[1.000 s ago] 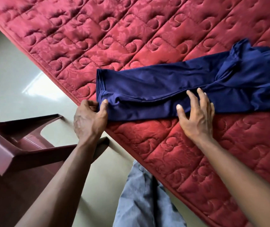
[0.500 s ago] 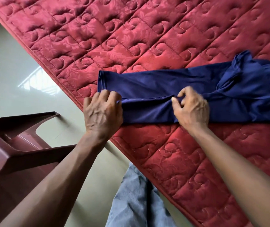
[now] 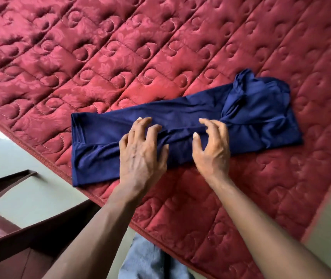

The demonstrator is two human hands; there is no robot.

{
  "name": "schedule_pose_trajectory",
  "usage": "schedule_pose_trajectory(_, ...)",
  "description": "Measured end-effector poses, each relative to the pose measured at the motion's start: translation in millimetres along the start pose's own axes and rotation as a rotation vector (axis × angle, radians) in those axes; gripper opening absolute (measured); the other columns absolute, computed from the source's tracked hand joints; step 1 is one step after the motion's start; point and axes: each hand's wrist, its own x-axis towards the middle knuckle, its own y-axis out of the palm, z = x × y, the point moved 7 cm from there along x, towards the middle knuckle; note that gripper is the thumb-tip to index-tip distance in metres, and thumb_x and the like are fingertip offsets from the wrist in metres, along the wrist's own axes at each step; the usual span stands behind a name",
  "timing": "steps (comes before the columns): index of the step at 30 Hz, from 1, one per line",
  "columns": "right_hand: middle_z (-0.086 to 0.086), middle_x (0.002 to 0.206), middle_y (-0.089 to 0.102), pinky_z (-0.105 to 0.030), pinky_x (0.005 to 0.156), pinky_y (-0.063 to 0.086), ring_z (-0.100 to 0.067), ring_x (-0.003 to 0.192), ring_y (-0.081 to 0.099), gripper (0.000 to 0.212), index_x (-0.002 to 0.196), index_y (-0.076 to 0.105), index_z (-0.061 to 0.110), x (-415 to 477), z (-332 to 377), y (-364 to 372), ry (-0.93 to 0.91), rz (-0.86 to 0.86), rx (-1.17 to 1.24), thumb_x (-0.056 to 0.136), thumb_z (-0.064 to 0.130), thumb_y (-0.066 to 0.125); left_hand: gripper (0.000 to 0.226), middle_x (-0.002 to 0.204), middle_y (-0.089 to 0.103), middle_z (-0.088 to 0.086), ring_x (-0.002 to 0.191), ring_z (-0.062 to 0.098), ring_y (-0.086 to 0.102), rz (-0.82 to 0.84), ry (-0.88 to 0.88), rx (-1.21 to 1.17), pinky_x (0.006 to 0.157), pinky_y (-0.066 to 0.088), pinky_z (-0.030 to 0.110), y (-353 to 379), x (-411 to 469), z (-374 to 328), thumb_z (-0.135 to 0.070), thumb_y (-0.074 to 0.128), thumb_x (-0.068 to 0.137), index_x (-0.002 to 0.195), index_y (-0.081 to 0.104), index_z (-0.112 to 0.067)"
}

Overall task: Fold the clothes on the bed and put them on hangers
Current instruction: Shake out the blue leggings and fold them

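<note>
The garment point(image 3: 104, 135) lies along the bed point(image 3: 120, 57) edge. My left hand point(image 3: 140, 156) claws its middle, pinching or not I cannot tell; my right hand point(image 3: 211, 150) has thumb and fingers apart. I'd pinch the centre crease evenly, then fold squarely

Both forearms stretched fwd, L hand point(image 3: 140, 156) palm down w/ fingers point(image 3: 141, 125) spread, half-bent, R hand point(image 3: 213, 152) clawed, thumb apart

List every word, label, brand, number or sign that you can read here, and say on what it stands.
No text can be read. The blue garment shows no tag or print, the red quilted bedcover bears only stitched patterns, and the brown chair is plain.
</note>
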Motion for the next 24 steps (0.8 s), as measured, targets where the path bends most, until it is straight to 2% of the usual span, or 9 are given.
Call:
schedule_pose_trajectory(3, -0.007, 0.118, 0.057, -0.032, 0.097, 0.049, -0.024, 0.095, 0.064, 0.033, 0.123, 0.065, 0.013, 26.5, -43.4, -49.7, 0.201, -0.254, -0.006, 0.091, 0.013, 0.060, 0.055, 0.163, 0.038, 0.010, 0.157, 0.030, 0.027, 0.103, 0.145, 0.062, 0.117, 0.033, 0.053, 39.6, 26.0, -24.7, -0.044, 0.062, 0.092, 0.140, 0.053, -0.018)
schedule_pose_trajectory(5, -0.005, 0.110, 0.059, -0.035, 0.090, 0.052, -0.024, 0.083, 0.064, 0.033, 0.121, 0.066, 0.013, 48.5, -75.1, -73.7, 0.313, -0.291, -0.010, 0.090, 0.018, 0.055, 0.054, 0.161, 0.040, 0.009, 0.154, 0.030, 0.031, 0.154, 0.174, 0.110, 0.117, 0.032, 0.055, 60.3, 36.5, -31.1, -0.047, 0.060, 0.092, 0.138, 0.054, -0.019)
schedule_pose_trajectory(8, -0.007, 0.106, 0.065, -0.042, 0.095, 0.052, -0.025, 0.088, 0.064, 0.044, 0.129, 0.061, 0.012, 75.8, -116.7, -77.6, 0.461, -0.092, 0.003, 0.087, 0.027, 0.065, 0.046, 0.148, 0.049, 0.004, 0.136, 0.030, 0.046, 0.109, 0.092, 0.147, 0.110, 0.034, 0.052, 66.2, 44.8, -36.2, -0.052, 0.058, 0.091, 0.127, 0.058, -0.022)
schedule_pose_trajectory(11, -0.006, 0.117, 0.059, -0.027, 0.102, 0.039, -0.012, 0.102, 0.054, 0.066, 0.142, 0.052, 0.019, 86.9, -137.5, -72.5, 0.473, 0.109, -0.098, 0.084, 0.032, 0.081, 0.045, 0.134, 0.056, 0.004, 0.121, 0.032, 0.053, 0.068, -0.051, -0.002, 0.099, 0.040, 0.050, 61.9, 52.5, -53.0, -0.051, 0.060, 0.091, 0.128, 0.058, -0.024)
schedule_pose_trajectory(13, -0.004, 0.118, 0.055, -0.027, 0.099, 0.040, -0.010, 0.101, 0.051, 0.072, 0.142, 0.048, 0.026, 92.5, -145.3, -69.2, 0.495, 0.177, -0.090, 0.081, 0.037, 0.083, 0.050, 0.127, 0.059, 0.004, 0.118, 0.033, 0.057, 0.120, -0.074, -0.192, 0.094, 0.047, 0.051, 66.1, 62.4, -77.0, -0.051, 0.060, 0.090, 0.133, 0.055, -0.024)
schedule_pose_trajectory(16, -0.009, 0.123, 0.056, -0.035, 0.099, 0.047, -0.024, 0.109, 0.060, 0.083, 0.138, 0.044, 0.030, 100.8, -149.8, -66.0, 0.559, 0.202, -0.043, 0.070, 0.052, 0.088, 0.063, 0.128, 0.059, 0.005, 0.122, 0.030, 0.058, 0.197, -0.053, -0.372, 0.095, 0.050, 0.048, 79.0, 89.8, -122.5, -0.054, 0.067, 0.087, 0.138, 0.049, -0.022)
schedule_pose_trajectory(20, -0.016, 0.138, 0.048, -0.046, 0.097, 0.047, -0.042, 0.119, 0.059, 0.087, 0.139, 0.035, 0.030, 100.8, -141.9, -61.2, 0.568, 0.242, -0.146, 0.071, 0.062, 0.078, 0.082, 0.138, 0.056, 0.014, 0.129, 0.037, 0.054, 0.262, -0.088, -0.354, 0.101, 0.048, 0.049, 102.5, 140.2, -172.5, -0.054, 0.076, 0.083, 0.145, 0.041, -0.014)
schedule_pose_trajectory(22, -0.017, 0.140, 0.045, -0.047, 0.096, 0.046, -0.043, 0.122, 0.057, 0.095, 0.140, 0.033, 0.029, 99.4, -137.4, -59.8, 0.579, 0.256, -0.162, 0.067, 0.065, 0.081, 0.072, 0.135, 0.058, 0.018, 0.126, 0.039, 0.056, 0.296, -0.109, -0.237, 0.099, 0.045, 0.047, 117.0, 161.8, -173.5, -0.049, 0.076, 0.085, 0.139, 0.046, -0.010)
schedule_pose_trajectory(24, -0.016, 0.141, 0.044, -0.046, 0.097, 0.046, -0.041, 0.125, 0.054, 0.105, 0.140, 0.033, 0.029, 100.2, -138.1, -58.9, 0.587, 0.252, -0.144, 0.058, 0.071, 0.085, 0.045, 0.121, 0.069, 0.018, 0.117, 0.038, 0.063, 0.221, -0.133, -0.210, 0.095, 0.045, 0.044, 120.3, 181.9, -161.9, -0.037, 0.071, 0.089, 0.123, 0.062, -0.009)
